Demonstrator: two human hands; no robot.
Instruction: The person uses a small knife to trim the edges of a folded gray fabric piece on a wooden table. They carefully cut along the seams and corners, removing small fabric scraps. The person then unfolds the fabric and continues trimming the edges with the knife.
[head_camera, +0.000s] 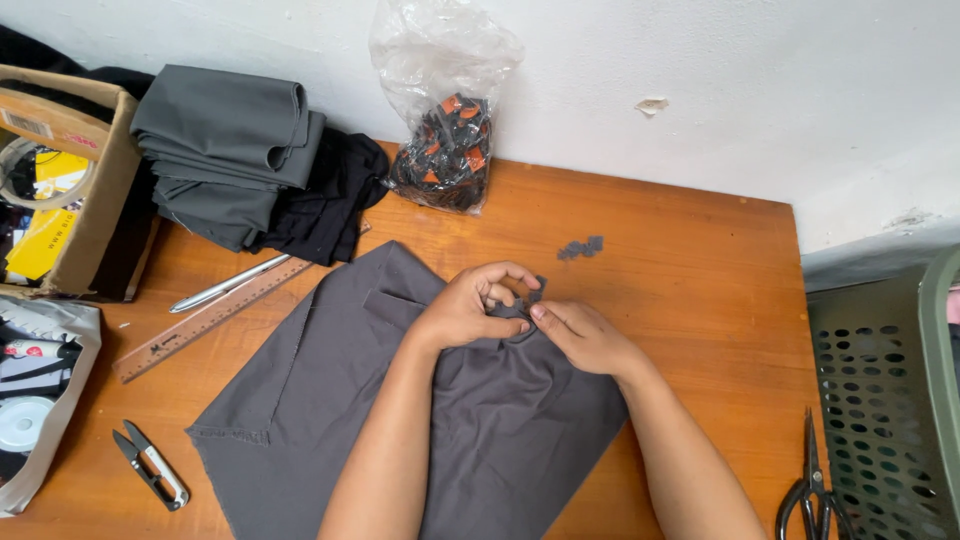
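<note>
Left hand (468, 305) and right hand (585, 335) meet at the top edge of the flat dark grey cloth panel (400, 420), mid-table on the orange wooden table (690, 260). Fingers of both curl together, pinching a small dark piece (528, 300) against the fabric. Best kept flat, edges aligned, pinch tight. Spare small grey pieces (581, 247) lie near.

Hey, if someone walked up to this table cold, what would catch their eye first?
Probably the two hands meeting mid-table: the left hand and right hand pinch a small dark piece against the grey fabric spread over the orange wooden table. Next, the clear plastic bag of black and orange bits against the back wall, and the stack of folded grey cloth at back left.
</note>
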